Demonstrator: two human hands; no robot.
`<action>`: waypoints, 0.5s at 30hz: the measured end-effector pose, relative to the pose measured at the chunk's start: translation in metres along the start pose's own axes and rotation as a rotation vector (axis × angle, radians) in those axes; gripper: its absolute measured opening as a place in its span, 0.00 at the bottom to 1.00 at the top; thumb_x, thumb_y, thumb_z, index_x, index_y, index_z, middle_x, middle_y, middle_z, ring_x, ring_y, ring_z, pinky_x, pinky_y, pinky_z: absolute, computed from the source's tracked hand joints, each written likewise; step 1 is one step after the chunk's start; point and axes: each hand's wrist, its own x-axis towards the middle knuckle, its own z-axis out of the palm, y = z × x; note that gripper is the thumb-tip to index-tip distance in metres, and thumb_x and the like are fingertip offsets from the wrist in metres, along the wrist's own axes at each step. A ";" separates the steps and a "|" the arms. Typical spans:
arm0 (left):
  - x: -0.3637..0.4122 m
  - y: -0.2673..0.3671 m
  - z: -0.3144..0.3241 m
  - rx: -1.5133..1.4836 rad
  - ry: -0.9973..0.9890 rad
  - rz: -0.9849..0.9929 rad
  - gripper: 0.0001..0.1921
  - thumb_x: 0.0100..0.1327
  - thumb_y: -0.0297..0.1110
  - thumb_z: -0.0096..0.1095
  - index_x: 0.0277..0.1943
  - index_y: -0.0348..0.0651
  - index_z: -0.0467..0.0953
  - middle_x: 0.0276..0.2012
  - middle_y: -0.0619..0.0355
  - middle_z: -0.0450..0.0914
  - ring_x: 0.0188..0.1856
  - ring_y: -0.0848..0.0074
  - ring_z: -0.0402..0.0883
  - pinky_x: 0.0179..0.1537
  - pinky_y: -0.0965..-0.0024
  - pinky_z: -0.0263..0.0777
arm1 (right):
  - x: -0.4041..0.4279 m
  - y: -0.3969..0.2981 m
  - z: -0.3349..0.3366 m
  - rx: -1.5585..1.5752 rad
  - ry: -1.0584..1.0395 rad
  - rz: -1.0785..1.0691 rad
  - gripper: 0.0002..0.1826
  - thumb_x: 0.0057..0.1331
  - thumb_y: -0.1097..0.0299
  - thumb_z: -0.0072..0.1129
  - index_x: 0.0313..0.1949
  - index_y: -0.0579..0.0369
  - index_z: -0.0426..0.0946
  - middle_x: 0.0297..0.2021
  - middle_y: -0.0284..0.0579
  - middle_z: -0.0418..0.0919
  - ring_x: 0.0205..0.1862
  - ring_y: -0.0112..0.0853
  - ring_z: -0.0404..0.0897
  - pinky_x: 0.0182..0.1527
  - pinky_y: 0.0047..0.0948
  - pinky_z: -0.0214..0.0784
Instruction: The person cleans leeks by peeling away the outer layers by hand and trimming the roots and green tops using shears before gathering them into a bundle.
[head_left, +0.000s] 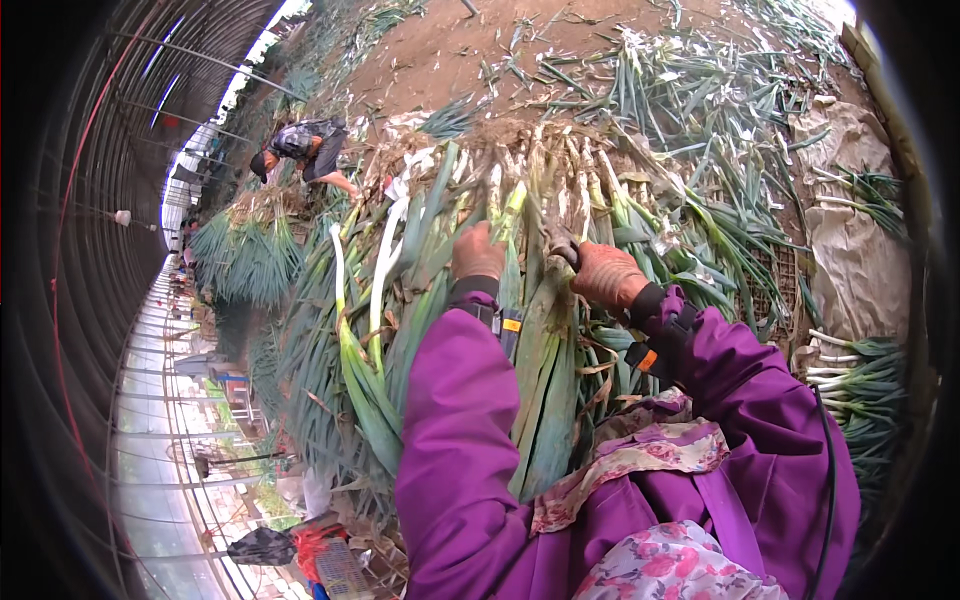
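A thick pile of large green onions (322, 360) lies before me, rooted ends away from me and leaves towards me. My left hand (478, 253), in a soiled glove, is closed around a green onion stalk (514, 201) near the pile's middle; the fingertips are partly hidden. To its right, my gloved right hand (606, 274) grips a dark-handled metal hand tool (562, 244), which looks like pruning shears, held against the stalks. Broad leaves (546, 420) run between my forearms. Two peeled onions with clean white shanks (387, 281) rest on the pile left of my hands.
Trimmed leaves (675, 90) litter the soil beyond the pile. Cleaned onions (844, 379) lie on the right beside a crumpled sheet (851, 262). Another person (307, 150) bends over at the far left near a standing bundle (247, 247). A plastic crate (341, 570) sits lower left.
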 end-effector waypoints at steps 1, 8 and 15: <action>0.002 -0.001 -0.004 0.054 -0.042 -0.068 0.25 0.49 0.36 0.71 0.52 0.47 0.75 0.49 0.49 0.76 0.50 0.56 0.76 0.51 0.61 0.71 | -0.002 -0.003 -0.003 0.000 0.029 0.004 0.14 0.54 0.62 0.53 0.33 0.58 0.79 0.32 0.54 0.81 0.37 0.46 0.81 0.41 0.40 0.73; 0.034 -0.036 -0.031 -0.086 -0.191 -0.137 0.17 0.50 0.38 0.69 0.43 0.45 0.82 0.42 0.50 0.82 0.43 0.68 0.82 0.50 0.72 0.72 | -0.035 -0.016 0.021 -0.060 -0.125 -0.108 0.16 0.54 0.62 0.53 0.39 0.58 0.77 0.38 0.56 0.80 0.43 0.46 0.79 0.46 0.41 0.70; 0.021 -0.021 0.001 0.373 0.347 0.021 0.12 0.52 0.30 0.66 0.41 0.46 0.81 0.34 0.51 0.80 0.40 0.62 0.79 0.43 0.65 0.75 | 0.045 0.005 -0.003 0.052 0.014 0.095 0.18 0.53 0.62 0.52 0.37 0.63 0.79 0.36 0.59 0.80 0.41 0.48 0.80 0.44 0.39 0.72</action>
